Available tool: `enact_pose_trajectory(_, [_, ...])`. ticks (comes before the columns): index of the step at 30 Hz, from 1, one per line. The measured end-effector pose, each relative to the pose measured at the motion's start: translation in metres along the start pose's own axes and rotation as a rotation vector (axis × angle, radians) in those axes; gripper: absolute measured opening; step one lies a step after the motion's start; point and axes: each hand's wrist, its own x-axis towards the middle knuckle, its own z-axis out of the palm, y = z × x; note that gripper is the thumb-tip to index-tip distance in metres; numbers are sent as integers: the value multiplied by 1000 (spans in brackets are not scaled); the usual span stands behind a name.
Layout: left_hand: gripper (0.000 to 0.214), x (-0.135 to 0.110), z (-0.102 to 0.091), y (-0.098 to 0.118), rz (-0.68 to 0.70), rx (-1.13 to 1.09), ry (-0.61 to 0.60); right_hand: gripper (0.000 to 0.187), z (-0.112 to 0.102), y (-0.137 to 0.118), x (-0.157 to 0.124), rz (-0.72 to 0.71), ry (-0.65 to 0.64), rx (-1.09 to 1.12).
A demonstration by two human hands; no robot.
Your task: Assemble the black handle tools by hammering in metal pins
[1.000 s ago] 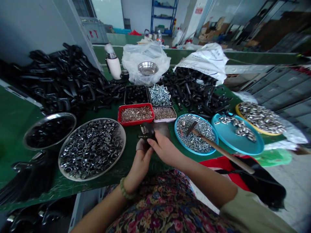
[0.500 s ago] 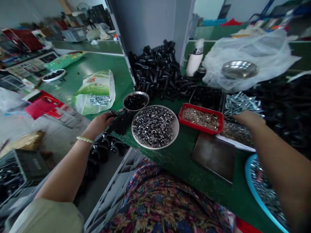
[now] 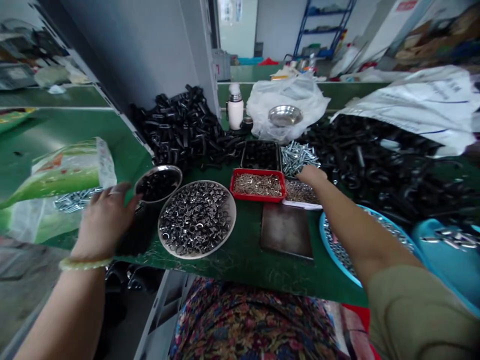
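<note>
While the left hand point(image 3: 103, 220) hovers above the near left edge of the table point(image 3: 243, 257), its fingers point(image 3: 119, 192) are spread wide and hold nothing; the hand is blurred. A pale bead bracelet point(image 3: 84, 263) sits on its wrist. The fingertips lie just beside a small steel bowl point(image 3: 157, 181) filled with black parts.

The right hand point(image 3: 311, 175) is stretched out across the table. Its fingers point down and away from the camera, behind the back of the hand, so it cannot be told how far they are closed or whether they grip anything. The hand is above the far edge of a white tray of small brownish parts point(image 3: 300, 194) and just short of a tray of silver screws point(image 3: 300, 155).

To the left of the white tray stands a red tray of metal pins point(image 3: 257, 184), and behind that a black tray of dark parts point(image 3: 260, 155). A large round steel plate of metal rings point(image 3: 197, 217) lies between the steel bowl and the red tray. A flat metal plate point(image 3: 287, 230) lies near the table edge, in front of the trays. Under the right forearm is a blue plate of small nuts point(image 3: 337, 245).

Farther out, heaps of black plastic parts point(image 3: 180, 125) cover the back of the table. A white bottle point(image 3: 235, 107) stands upright among them. A green bag holding screws point(image 3: 63, 170) lies to the far left.
</note>
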Motion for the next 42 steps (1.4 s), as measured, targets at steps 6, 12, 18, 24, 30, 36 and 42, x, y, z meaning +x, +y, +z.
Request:
enact_pose_trajectory(6, [25, 109, 70, 240, 474, -292, -471, 34, -34, 2, -43, -2, 176, 95])
enact_pose_trajectory(12, [31, 151, 148, 346, 399, -265, -645, 21, -32, 40, -164, -112, 405, 615])
enact_pose_trajectory(18, [24, 148, 150, 348, 386, -456, -659, 16, -9, 45, -218, -154, 539, 832])
enact_pose_trajectory(24, [31, 36, 100, 337, 227, -1393, -907, 11, -6, 6, -206, -404, 698, 709])
enact_pose_trajectory(30, [33, -64, 67, 319, -184, -1972, -1067, 10, 6, -12, -211, -527, 762, 541])
enact_pose_trajectory(36, [36, -94, 66, 301, -213, -2046, -1030, 28, 23, -8, -230, -602, 530, 618])
enact_pose_trajectory(42, [22, -108, 44, 275, -275, -1998, -1234, 34, 36, -17, -242, -272, -162, 1517])
